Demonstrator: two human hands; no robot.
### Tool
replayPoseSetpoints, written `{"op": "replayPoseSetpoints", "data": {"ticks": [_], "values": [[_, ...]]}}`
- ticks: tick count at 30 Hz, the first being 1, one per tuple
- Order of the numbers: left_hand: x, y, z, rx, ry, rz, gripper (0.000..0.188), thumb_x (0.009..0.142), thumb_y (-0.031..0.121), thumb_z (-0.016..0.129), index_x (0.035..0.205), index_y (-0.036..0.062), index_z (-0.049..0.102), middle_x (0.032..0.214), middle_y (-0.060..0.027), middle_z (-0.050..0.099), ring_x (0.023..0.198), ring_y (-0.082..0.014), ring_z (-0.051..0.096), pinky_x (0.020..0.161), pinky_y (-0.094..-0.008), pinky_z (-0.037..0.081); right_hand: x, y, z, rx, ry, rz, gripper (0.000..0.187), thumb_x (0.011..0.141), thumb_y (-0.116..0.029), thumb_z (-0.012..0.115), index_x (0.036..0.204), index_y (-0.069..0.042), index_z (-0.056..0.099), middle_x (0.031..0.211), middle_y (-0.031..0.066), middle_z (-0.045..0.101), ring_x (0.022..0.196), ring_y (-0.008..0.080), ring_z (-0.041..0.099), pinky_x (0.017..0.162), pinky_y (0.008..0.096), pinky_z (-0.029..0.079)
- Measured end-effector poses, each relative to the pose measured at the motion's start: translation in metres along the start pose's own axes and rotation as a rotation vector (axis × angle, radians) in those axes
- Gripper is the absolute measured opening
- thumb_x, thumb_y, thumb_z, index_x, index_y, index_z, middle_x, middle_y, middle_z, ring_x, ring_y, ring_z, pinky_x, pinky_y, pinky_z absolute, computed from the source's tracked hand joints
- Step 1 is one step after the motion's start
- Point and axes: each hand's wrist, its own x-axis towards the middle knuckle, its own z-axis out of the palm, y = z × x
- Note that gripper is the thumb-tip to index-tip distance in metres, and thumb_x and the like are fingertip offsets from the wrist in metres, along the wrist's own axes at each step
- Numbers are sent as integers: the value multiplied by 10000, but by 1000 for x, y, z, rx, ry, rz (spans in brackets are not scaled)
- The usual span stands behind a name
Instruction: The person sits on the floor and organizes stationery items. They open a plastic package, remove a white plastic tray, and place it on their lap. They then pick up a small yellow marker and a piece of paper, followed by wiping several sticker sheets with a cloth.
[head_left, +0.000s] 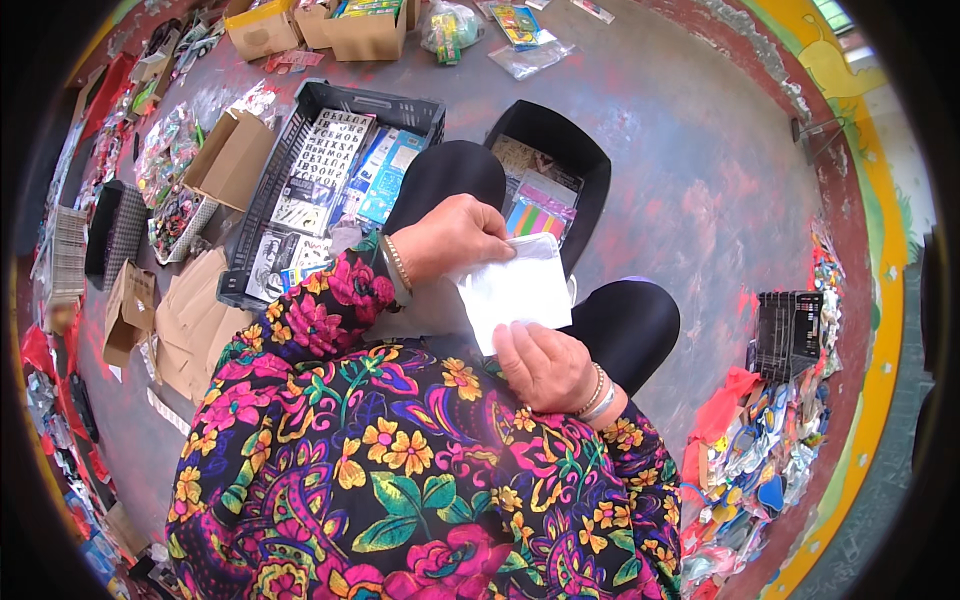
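Nearest us, the flowered top (430,470) fills the bottom of the frame, loose enough that a cuff could drag on the work. Now the right hand (548,368), just right of centre: clamped on the sheet's lower edge, though its underside is hidden. Above it the left hand (450,237) pinches the top edge, thumb and fingers together. And there's the white sheet (520,285), mid-frame, slanting between the two!

It looks thin, so here's the danger: pull those hands apart and it may crease or tear. Slacken the left pinch and it could flop toward the lap; lose both and it may slide between the knees (630,325).

Just beyond, the black bin (575,155) gapes, ready to swallow a drop among its packets (540,205). To its left, the crate (262,220) sits close by the other knee; a shift of that leg could jolt it. Far off, upper left, boxes (262,32) stand well clear.
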Motion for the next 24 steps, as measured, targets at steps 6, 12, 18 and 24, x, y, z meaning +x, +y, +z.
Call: {"op": "replayPoseSetpoints", "data": {"ticks": [6,12,18,24], "values": [[-6,5,-14,-47,-234,-12,338,744,251,708,885,-48,637,711,-56,624,676,-104,573,619,-259,462,-5,-5,9,4,55,129,335,701,-68,592,1023,23,583,837,94,586,688,193,584,560,272,488],[1,33,-22,244,-603,-186,488,686,327,748,980,-44,631,791,-83,653,725,-153,604,669,-290,474,-7,-4,9,-5,33,157,349,701,-72,602,1045,-14,580,819,72,577,636,188,559,520,287,465],[0,31,-15,316,-516,-136,396,630,281,771,817,-52,665,659,-121,636,617,-165,608,556,-295,466,-9,-2,14,269,61,536,234,733,-82,646,955,-39,584,710,73,577,573,224,556,511,303,455],[0,15,-14,345,-422,-116,366,619,237,749,826,-53,664,655,-150,638,602,-178,613,557,-306,475,-14,1,29,426,-14,645,113,754,-90,635,836,-71,560,630,77,526,560,258,552,500,321,441]]}}
